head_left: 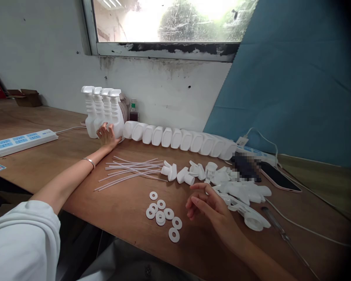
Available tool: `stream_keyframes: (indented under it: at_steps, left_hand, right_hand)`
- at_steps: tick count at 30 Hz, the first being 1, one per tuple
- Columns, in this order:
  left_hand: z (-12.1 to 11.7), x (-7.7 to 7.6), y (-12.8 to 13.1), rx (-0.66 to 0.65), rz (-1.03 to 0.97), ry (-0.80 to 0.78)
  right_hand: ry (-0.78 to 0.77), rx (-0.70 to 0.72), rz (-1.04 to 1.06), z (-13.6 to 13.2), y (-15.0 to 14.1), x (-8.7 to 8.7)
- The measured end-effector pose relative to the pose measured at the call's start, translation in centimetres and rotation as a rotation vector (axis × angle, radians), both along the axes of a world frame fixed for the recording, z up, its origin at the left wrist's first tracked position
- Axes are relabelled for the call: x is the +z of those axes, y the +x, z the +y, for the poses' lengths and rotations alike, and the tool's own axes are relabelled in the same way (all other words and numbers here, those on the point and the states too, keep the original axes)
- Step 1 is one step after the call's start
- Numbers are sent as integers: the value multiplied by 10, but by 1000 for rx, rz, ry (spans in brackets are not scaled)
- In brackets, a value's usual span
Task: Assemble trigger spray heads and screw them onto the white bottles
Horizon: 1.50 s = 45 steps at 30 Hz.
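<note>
My left hand (107,134) reaches to the back left, with thumb and fingers spread around the lower part of a white spray bottle (116,117). That bottle stands upright in a short row of spray bottles (90,117) with trigger heads on. My right hand (212,205) hovers over the table with loosely curled fingers apart and nothing seen in them. Just beyond it lie several white trigger spray heads (185,176). To its left are several flat white washers (169,214). Thin white dip tubes (131,169) lie loosely crossed between my two hands.
A line of white bottles (176,138) lies on its side along the wall. A power strip (23,141) sits at left, a phone (279,177) and cable at right. A long thin tool (283,234) lies at front right. A dark bottle (133,111) stands behind.
</note>
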<state>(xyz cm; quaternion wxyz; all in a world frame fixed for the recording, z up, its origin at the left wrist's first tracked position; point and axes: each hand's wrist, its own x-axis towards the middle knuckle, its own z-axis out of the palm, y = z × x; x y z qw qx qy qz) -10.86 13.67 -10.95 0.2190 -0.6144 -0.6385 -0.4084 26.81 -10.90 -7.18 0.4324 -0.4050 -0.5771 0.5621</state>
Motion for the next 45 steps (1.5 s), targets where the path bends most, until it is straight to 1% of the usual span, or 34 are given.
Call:
stream_keyframes:
  at_steps: [8,14,18,23,28,32,35,38,45]
  left_hand:
    - [0,1,2,-16,23,1]
    - [-8,-1,9,-105,138,-34]
    - [-10,0,11,-175,259,-66]
    - [0,11,22,-267,384,-88]
    - [13,24,31,-314,460,-123]
    - [14,30,31,-320,487,-143]
    - [9,31,30,-324,489,-144]
    - [0,27,25,-325,477,-133]
    - [-34,13,8,-272,480,-100]
  right_hand:
    - [-8,-10,4,0,0,1]
    - [-2,-23,12,1,-1,0]
    - [-10,-24,14,0,-1,1]
    - [-55,-7,27,1,0,-1]
    - [-63,-10,22,1,0,-1]
    - [-52,-6,24,0,0,1]
    - [-52,-7,25,0,0,1]
    - [-51,-6,29,0,0,-1]
    - [-50,8,34,2,1,-2]
